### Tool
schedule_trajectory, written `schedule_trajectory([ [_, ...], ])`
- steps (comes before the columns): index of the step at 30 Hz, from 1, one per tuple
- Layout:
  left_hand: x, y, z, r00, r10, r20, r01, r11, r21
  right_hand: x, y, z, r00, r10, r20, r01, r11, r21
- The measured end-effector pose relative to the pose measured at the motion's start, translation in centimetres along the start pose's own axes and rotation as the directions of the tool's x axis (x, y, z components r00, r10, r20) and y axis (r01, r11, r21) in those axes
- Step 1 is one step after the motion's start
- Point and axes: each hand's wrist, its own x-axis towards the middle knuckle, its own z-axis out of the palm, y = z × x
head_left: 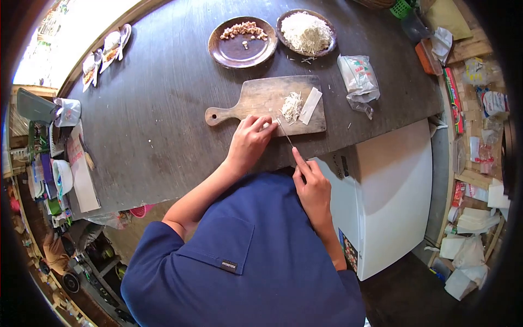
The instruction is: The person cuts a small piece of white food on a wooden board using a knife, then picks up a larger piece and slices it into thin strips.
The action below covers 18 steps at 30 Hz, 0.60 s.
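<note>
A wooden cutting board with a handle lies near the table's front edge. My left hand rests at its near edge, fingers curled and pressed on a small white piece of food, mostly hidden. My right hand grips a knife, its forefinger stretched along the top; the blade's tip is beside my left fingertips. On the board sit a small heap of thin white strips and a flat white slab.
Behind the board stand a brown plate with brown chunks and a second plate heaped with white shreds. A white plastic packet lies to the right. Small filled packets are at the far left. A white appliance stands below the right edge.
</note>
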Motion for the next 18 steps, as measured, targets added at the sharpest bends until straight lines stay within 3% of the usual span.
schedule_trajectory([
  [2, -0.2, 0.3, 0.0, 1.0, -0.012, -0.001, 0.012, 1.0, -0.006, -0.1, -0.6, -0.5, 0.999, 0.051, 0.011, -0.052, 0.998, 0.034],
  [18, -0.7, 0.3, 0.3, 1.0, -0.006, 0.006, 0.005, 0.998, 0.061, 0.5, -0.4, 0.0, 1.0, -0.003, 0.016, 0.003, 1.0, 0.003],
])
